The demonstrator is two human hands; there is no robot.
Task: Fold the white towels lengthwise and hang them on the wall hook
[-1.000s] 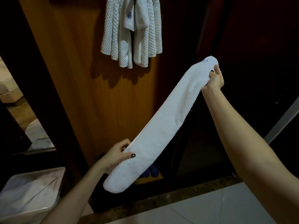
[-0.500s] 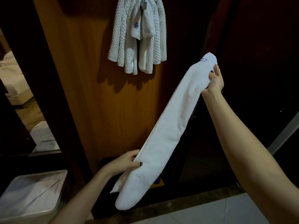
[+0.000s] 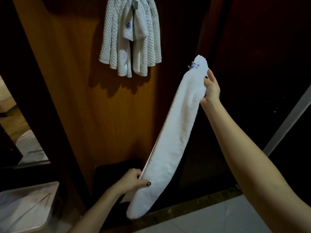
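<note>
Pale floor tiles (image 3: 210, 219) run along the bottom edge, nearest the camera, with a dark stone strip where they meet the wall. A lined waste bin (image 3: 25, 207) stands at the lower left. Above the tiles, the left hand (image 3: 131, 182) pinches the long edge of a folded white towel (image 3: 171, 140) near its lower end, thumb on the front (the nail is painted dark) and fingers behind. The towel is a narrow band slanting up to the right, its bottom tip hanging free just above the stone strip. The right hand (image 3: 211, 89) grips it near the top, fingers curled round the cloth, just below a small blue emblem. Farther back is a wooden wall panel (image 3: 84, 106). High on it, several white waffle-weave towels (image 3: 148, 47) hang bunched from a metal hook (image 3: 136, 5), well apart from the held towel.
</note>
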